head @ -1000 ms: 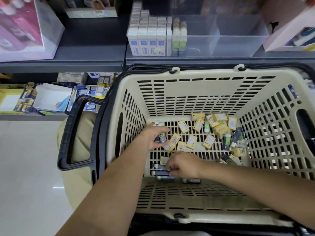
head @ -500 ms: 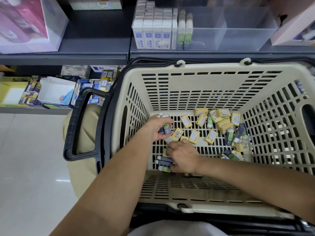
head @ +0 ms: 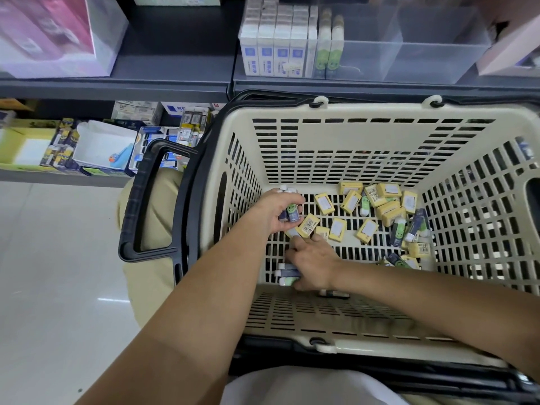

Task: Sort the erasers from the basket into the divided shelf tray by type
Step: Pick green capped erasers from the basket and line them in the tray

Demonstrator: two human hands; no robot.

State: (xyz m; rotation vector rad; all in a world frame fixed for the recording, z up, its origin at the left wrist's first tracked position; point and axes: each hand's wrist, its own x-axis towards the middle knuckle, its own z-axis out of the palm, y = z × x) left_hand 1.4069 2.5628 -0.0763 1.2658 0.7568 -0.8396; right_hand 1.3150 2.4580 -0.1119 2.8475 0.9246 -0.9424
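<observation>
Erasers fill the left hand (head: pixel 274 212) — a small bundle of smiley-sleeved erasers (head: pixel 293 212) clamped between curled fingers and thumb, held just above the basket (head: pixel 336 135) floor near its left wall. Just nearer the body, the right hand (head: pixel 317 263) lies palm down over a short stack of dark and green erasers (head: pixel 287 273) by the near wall — touching them, though whether its fingers grip cannot be told. Both forearms reach in from the near rim. Scattered to the right of both hands lie yellow erasers (head: pixel 366 230). Well beyond, the divided tray (head: pixel 438 62) sits on the shelf, white-and-blue erasers (head: pixel 274 54) packed in its left compartment.
</observation>
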